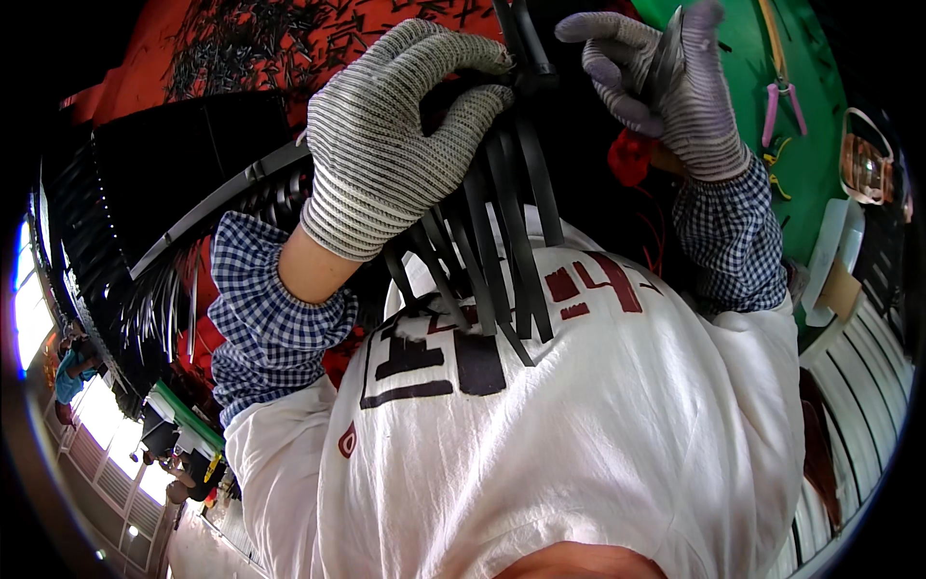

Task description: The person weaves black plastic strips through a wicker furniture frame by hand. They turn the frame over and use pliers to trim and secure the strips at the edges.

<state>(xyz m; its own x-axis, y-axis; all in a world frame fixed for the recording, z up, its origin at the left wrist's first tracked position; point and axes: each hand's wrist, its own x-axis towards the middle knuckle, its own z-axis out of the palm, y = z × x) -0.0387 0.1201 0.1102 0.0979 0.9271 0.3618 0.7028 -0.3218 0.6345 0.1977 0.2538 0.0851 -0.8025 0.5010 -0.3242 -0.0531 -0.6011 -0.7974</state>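
Note:
My left hand (386, 135), in a white glove with dark stripes, has its thumb and fingertips closed on a dark piece where flat black strips (511, 232) come together. Several of these strips hang down in front of my white shirt, and others reach up past the fingertips. To the right, my right hand (690, 106), in a matching glove, is raised apart from the strips. It holds a narrow, pointed metal blade (666, 60) against the palm, with one finger stretched out to the left. The blade's handle is hidden in the glove.
Short black offcuts (251, 43) litter a red surface at the far left. Pink-handled pliers (784, 108) and a small yellow-handled tool (776, 169) lie on a green surface (743, 72). A clear container (863, 166) stands at the right. Black strips (140, 299) hang at left.

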